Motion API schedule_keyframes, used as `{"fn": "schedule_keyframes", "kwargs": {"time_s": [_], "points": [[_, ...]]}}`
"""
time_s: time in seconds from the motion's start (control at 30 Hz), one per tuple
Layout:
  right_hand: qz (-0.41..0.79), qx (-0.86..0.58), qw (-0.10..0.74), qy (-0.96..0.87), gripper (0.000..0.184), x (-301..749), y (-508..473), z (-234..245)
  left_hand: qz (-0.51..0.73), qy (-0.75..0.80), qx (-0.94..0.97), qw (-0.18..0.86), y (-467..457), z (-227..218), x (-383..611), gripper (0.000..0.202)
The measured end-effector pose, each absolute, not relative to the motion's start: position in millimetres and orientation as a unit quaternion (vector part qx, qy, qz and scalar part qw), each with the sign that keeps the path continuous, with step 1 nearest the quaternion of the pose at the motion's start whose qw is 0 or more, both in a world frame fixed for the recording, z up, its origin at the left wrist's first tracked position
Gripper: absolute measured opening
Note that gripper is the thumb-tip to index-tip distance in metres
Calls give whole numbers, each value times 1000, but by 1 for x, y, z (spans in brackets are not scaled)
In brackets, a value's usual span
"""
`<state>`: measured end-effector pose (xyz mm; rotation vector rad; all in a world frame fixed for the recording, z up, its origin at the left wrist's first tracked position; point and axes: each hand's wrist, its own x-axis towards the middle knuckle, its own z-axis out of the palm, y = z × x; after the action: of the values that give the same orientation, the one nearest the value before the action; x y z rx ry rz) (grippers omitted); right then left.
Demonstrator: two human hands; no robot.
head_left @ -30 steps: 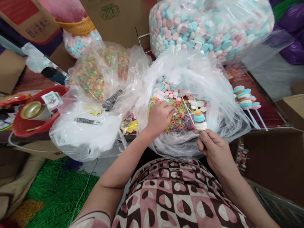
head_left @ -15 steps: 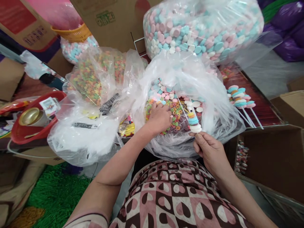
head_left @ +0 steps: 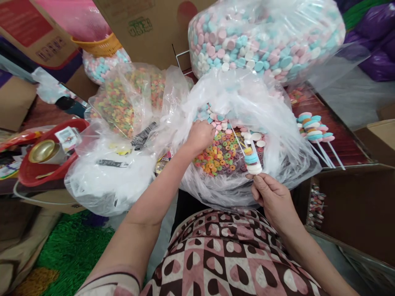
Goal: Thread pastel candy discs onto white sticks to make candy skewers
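While the right hand [head_left: 271,196] pinches a candy skewer [head_left: 253,159], the left hand [head_left: 200,135] curls among sweets [head_left: 219,153] in the bag [head_left: 279,127]. What its fingers hold is hidden.

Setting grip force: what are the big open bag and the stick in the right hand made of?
The big open clear bag looks like thin soft plastic film: glossy, see-through, crumpled. The thin white candy-stacked stick in the right hand looks like smooth plastic or rolled paper; cannot tell which.

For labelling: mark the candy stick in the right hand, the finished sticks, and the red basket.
candy stick [head_left: 253,162], head view, on the stacked candies
finished sticks [head_left: 312,128], head view, on the candy stacks
red basket [head_left: 43,175], head view, on the near wall
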<state>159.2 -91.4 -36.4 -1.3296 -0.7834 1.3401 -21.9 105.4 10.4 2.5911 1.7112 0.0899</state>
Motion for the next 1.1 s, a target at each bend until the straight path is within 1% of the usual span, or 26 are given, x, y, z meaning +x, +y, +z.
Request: {"fn": "schedule_keyframes", "kwargs": {"time_s": [0.3,0.53,0.67,0.8,0.97,1.1], "points": [[555,-559,524,-324,32,159,-91,-38,4,550,835,-12,106,3,-15,34],[553,-564,513,-337,36,156,-91,-40,-20,553,833,-10,110,4,-17,40],[556,-567,503,-341,37,152,-93,-37,-33,532,846,9,118,3,-21,34],[560,-570,497,-339,38,149,-94,-34,-4,508,861,20,112,3,-23,25],[552,-565,503,-350,36,151,-93,-36,15,444,896,6,96,0,-13,26],[529,-563,515,-370,32,156,-89,-35,45,470,880,43,97,-1,-13,21]]}}
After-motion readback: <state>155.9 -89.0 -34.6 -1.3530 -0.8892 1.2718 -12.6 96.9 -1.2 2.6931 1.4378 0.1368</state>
